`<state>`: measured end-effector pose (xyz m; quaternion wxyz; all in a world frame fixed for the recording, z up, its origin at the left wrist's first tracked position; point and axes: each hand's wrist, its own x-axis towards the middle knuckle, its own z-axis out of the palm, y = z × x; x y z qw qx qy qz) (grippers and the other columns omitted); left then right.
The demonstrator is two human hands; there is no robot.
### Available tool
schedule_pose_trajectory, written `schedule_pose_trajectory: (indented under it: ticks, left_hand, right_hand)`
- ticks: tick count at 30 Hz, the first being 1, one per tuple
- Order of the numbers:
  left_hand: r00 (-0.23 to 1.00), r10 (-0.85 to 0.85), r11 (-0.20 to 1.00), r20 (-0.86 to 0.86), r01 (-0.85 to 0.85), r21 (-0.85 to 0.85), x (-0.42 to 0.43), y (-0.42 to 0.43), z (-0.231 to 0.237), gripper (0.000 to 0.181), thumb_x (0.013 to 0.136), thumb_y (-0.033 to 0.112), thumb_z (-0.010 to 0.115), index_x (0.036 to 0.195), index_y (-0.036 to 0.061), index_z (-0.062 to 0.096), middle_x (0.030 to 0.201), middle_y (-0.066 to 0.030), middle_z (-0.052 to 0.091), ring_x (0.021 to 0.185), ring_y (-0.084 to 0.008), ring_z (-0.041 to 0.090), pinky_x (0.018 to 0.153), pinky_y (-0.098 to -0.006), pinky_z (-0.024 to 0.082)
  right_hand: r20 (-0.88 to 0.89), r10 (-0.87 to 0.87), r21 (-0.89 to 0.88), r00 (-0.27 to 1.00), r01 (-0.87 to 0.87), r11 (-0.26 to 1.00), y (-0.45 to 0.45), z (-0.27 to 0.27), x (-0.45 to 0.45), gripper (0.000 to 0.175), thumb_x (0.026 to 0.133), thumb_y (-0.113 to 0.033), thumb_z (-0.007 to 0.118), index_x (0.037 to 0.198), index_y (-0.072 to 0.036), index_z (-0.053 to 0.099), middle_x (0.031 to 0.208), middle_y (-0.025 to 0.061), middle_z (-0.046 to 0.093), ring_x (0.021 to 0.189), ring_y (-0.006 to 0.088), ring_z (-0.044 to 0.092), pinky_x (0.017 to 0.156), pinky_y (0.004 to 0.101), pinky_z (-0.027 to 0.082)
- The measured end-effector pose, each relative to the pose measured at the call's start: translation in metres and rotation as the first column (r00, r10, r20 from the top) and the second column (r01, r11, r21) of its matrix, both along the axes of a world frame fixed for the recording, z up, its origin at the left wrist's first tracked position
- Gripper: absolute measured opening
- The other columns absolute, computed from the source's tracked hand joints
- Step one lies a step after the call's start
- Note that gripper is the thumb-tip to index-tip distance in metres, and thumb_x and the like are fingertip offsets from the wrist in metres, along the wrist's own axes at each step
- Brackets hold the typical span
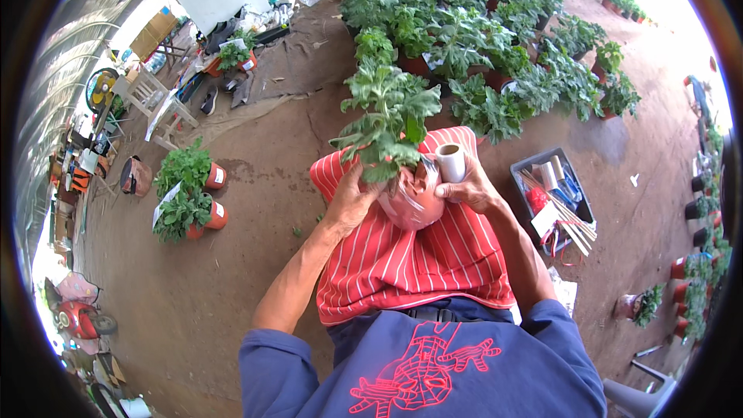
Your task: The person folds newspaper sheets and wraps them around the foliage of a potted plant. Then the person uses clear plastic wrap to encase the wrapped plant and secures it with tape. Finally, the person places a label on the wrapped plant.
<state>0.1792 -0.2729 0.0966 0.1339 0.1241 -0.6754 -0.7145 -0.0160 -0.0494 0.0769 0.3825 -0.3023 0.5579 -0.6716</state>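
Observation:
A leafy potted plant (392,104) rests on the striped red cloth (400,267) over my lap, its stem and leaves leaning away from me. Clear plastic film is wrapped around its reddish pot (415,212), crumpled near the rim. My left hand (351,200) grips the pot's left side at the rim, its fingertips partly hidden by leaves. In my right hand (473,186) is a roll of clear stretch film (451,164), held upright against the pot's right side with the hollow core facing up.
On the right sits a dark plastic crate (551,200) with wooden sticks, rolls and a red bundle. Many potted plants (464,35) crowd the ground ahead. More pots (216,215) stand left. A single pot (627,306) and a grey plastic chair (644,392) are at lower right.

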Motion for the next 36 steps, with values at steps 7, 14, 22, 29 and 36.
schedule_pose_trajectory:
  ticks: [7, 14, 22, 29, 36]
  left_hand:
    - [0.997, 0.058, 0.972, 0.044, -0.066, 0.226, 0.006, 0.014, 0.004, 0.034, 0.107, 0.005, 0.067, 0.140, 0.0031, 0.057, 0.136, -0.0052, 0.066, 0.125, -0.0164, 0.064, 0.110, -0.0354, 0.052]
    - [0.996, -0.085, 0.937, -0.032, 0.091, 0.336, 0.007, 0.026, 0.056, 0.057, 0.094, 0.008, 0.086, 0.144, -0.0003, 0.062, 0.125, -0.0040, 0.071, 0.114, -0.0112, 0.066, 0.094, -0.0301, 0.056]
    - [0.970, -0.120, 0.827, -0.213, 0.216, 0.519, 0.004, 0.054, 0.017, 0.120, 0.074, 0.027, 0.102, 0.169, 0.0112, 0.031, 0.156, -0.0070, 0.052, 0.140, -0.0232, 0.056, 0.119, -0.0431, 0.047]
    - [0.979, -0.055, 0.568, -0.194, 0.191, 0.801, 0.034, 0.051, -0.023, 0.095, 0.080, 0.032, 0.095, 0.157, 0.0049, 0.048, 0.149, -0.0118, 0.065, 0.137, -0.0313, 0.064, 0.120, -0.0556, 0.051]
    - [0.940, 0.023, 0.470, -0.341, 0.291, 0.833, 0.041, 0.044, -0.030, 0.087, 0.082, 0.023, 0.090, 0.154, -0.0005, 0.048, 0.143, -0.0126, 0.066, 0.134, -0.0305, 0.065, 0.118, -0.0496, 0.052]
  right_hand:
    - [0.148, -0.006, -0.055, 0.989, 0.014, 0.998, 0.002, 0.009, 0.007, 0.075, 0.069, -0.016, 0.105, 0.131, -0.006, 0.064, 0.111, 0.0012, 0.072, 0.092, 0.0118, 0.068, 0.077, 0.0294, 0.057]
    - [0.433, 0.181, -0.329, 0.883, -0.032, 0.944, 0.014, -0.007, -0.008, 0.077, 0.080, -0.017, 0.097, 0.144, -0.005, 0.056, 0.125, 0.0076, 0.069, 0.118, 0.0240, 0.069, 0.106, 0.0420, 0.058]
    - [0.685, 0.195, -0.320, 0.702, 0.049, 0.946, 0.012, -0.018, 0.024, 0.075, 0.092, -0.021, 0.086, 0.155, -0.004, 0.050, 0.147, 0.0121, 0.066, 0.130, 0.0254, 0.067, 0.111, 0.0465, 0.056]
    - [0.518, -0.009, -0.058, 0.855, 0.046, 0.997, 0.018, 0.009, 0.040, 0.053, 0.101, -0.020, 0.076, 0.147, -0.003, 0.055, 0.129, 0.0081, 0.071, 0.113, 0.0209, 0.071, 0.096, 0.0413, 0.060]
    - [0.651, 0.213, -0.252, 0.729, -0.057, 0.966, 0.027, 0.008, 0.014, 0.055, 0.081, -0.019, 0.079, 0.130, -0.003, 0.059, 0.101, 0.0107, 0.066, 0.087, 0.0242, 0.067, 0.081, 0.0379, 0.058]
